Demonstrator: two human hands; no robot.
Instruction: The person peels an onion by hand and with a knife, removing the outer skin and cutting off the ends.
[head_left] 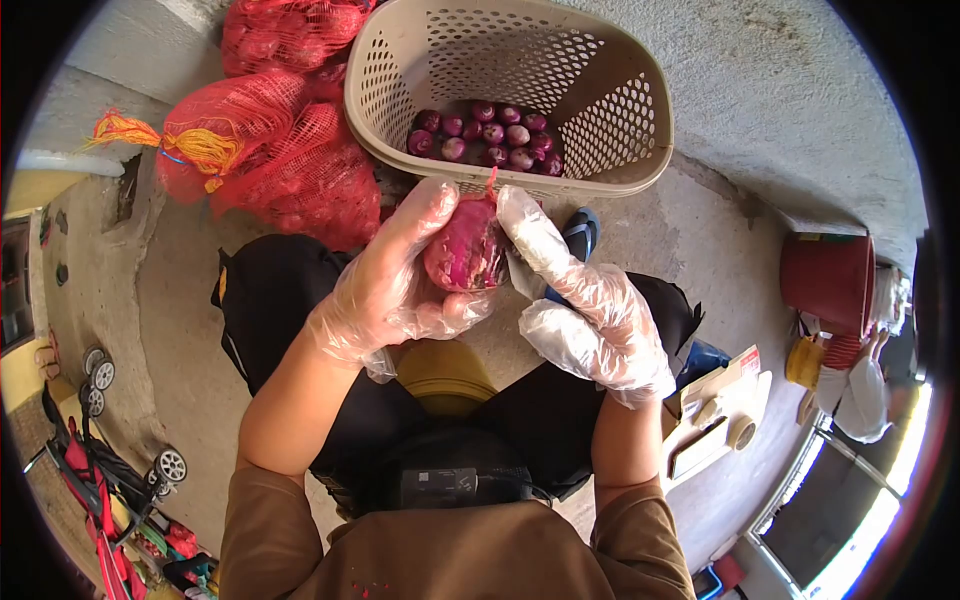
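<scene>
Both hands wear clear plastic gloves. My left hand (395,275) is wrapped round a large red onion (466,245), whose skin is dark and flaking on its right side. A thin reddish stem sticks up from its top. My right hand (590,290) is at the onion's right side, its index finger along the onion's upper edge and the thumb apart below. Something thin and greyish shows between those fingers, perhaps a blade; it is mostly hidden. Beyond the hands stands a beige perforated basket (655,110) with several purple onions (494,133) on its bottom.
Red mesh sacks (290,140) of onions lie left of the basket. A yellow container (445,375) stands between my legs. A blue sandal (581,232) shows beyond my right hand. At the right are a cardboard piece (715,415) and a red bin (828,282); a stroller (95,470) is lower left.
</scene>
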